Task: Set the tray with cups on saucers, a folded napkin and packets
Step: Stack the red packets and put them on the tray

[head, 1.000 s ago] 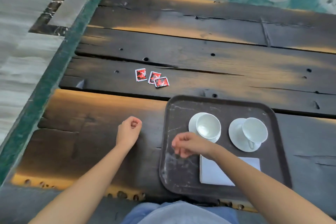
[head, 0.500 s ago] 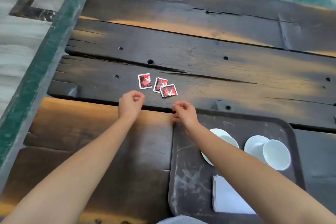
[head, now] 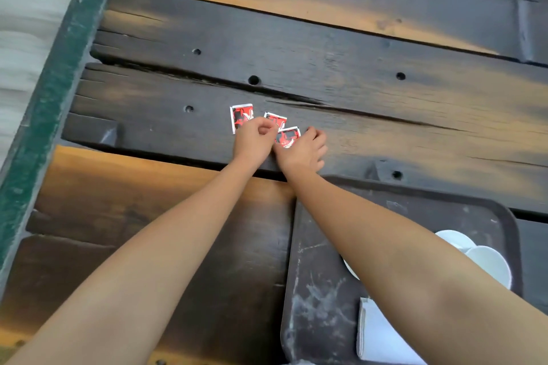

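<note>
Three red-and-white paper packets (head: 277, 120) lie beyond the dark scuffed tray (head: 314, 261), left hand (head: 252, 142) and right hand (head: 301, 151) curling narrow fingers (head: 265, 127) over them, grip unclear; flat packets could slip.

We saw through one head-worn camera, looking forward and down at the plank table (head: 326, 62) from close above, the tray (head: 314, 246) cut off lower right.
</note>
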